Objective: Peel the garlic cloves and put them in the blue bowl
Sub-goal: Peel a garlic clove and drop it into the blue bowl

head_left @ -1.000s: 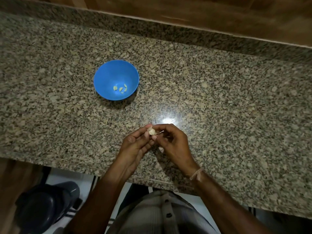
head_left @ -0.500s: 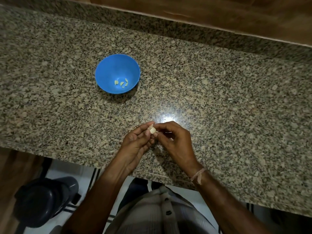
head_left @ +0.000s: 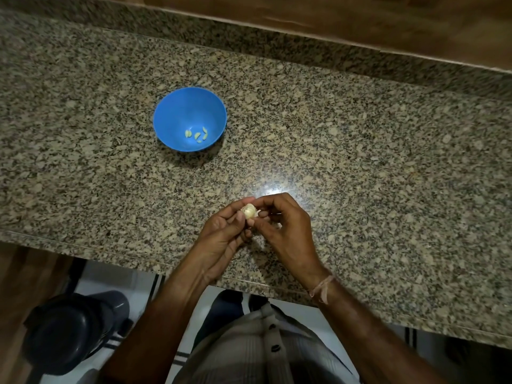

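Head cam, looking down at a granite counter (head_left: 360, 162). Both hands are together mid-frame, near the counter's front edge, clamped on one piece of garlic (head_left: 248, 210) held between them.

- left hand (head_left: 221, 234): palm turned up-ish, thumb + fingertips pinch the garlic from the left and underneath.
- right hand (head_left: 282, 231): fingers curled, thumb + index on the garlic's right side. A thin pale bit of skin sticks out of the garlic toward these fingers.
- Garlic is whitish w/ papery skin on. Can't tell if it's a small bulb or a single clove. It looks held above the counter, but contact w/ the surface is hidden by the hands.

blue bowl (head_left: 182, 112): upright on the counter, up and left of the hands, well apart from them. Inside are a few small pale yellow-green peeled cloves (head_left: 197, 135), lying close together at the bottom on the near-right side.

Other:
- Bright glare spot (head_left: 273, 184) on the counter just beyond the hands.
- Thread band (head_left: 322, 286) round the right wrist.
- Wood surface (head_left: 332, 12) along the far side, behind the counter's raised back strip.
- Below the front edge: striped button shirt (head_left: 263, 353), plus a dark round bin (head_left: 66, 331) on a pale floor at lower left.
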